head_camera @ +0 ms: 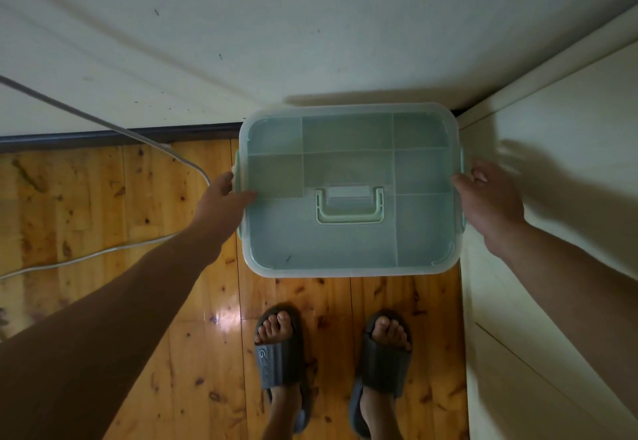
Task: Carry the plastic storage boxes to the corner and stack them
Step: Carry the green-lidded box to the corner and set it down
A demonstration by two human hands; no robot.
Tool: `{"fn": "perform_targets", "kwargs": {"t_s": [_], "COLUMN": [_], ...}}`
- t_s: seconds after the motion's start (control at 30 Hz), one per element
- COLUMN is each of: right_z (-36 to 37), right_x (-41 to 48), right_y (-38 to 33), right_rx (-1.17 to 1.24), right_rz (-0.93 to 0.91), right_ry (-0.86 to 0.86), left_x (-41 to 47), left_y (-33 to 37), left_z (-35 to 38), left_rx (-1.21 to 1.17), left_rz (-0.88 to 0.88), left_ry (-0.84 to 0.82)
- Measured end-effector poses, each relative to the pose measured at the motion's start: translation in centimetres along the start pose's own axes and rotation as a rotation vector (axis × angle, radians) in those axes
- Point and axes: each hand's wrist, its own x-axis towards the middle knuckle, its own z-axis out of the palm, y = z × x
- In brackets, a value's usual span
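A translucent plastic storage box with a pale green lid and a folded-down green handle is seen from above, in the corner between the back wall and a white panel on the right. My left hand grips its left side, thumb on the lid and fingers curled around the edge. My right hand grips the right side in the same manner. Divider lines of an inner tray show through the lid. Whatever lies under the box is hidden.
A white wall with a dark baseboard runs behind the box. A white panel stands close on the right. A grey cable trails over the wooden floor at left. My feet in grey slippers stand just before the box.
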Motion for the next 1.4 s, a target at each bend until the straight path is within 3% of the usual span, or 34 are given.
{"fn": "perform_targets", "kwargs": {"t_s": [0.27, 0.7, 0.93, 1.4], "right_z": [-1.0, -3.5, -4.1, -9.5], "right_x": [-3.1, -10.3, -16.0, -24.2], "right_y": [-3.0, -8.2, -11.4, -18.8], "right_rx": [-0.064, -0.014, 0.056, 0.017], "right_rz": [-0.105, -0.147, -0.161, -0.334], "right_ry": [0.101, 0.028, 0.004, 0.028], "left_x": [-1.9, -8.2, -13.8, -21.4], "left_y": [1.9, 7.0, 9.7, 16.0], "left_z": [-0.4, -2.7, -4.2, -9.3], "left_rx": [0.107, 0.275, 0.279, 0.145], "left_rz": [0.102, 0.310, 0.404, 0.399], "left_ry": [0.034, 0.047, 0.074, 0.026]}}
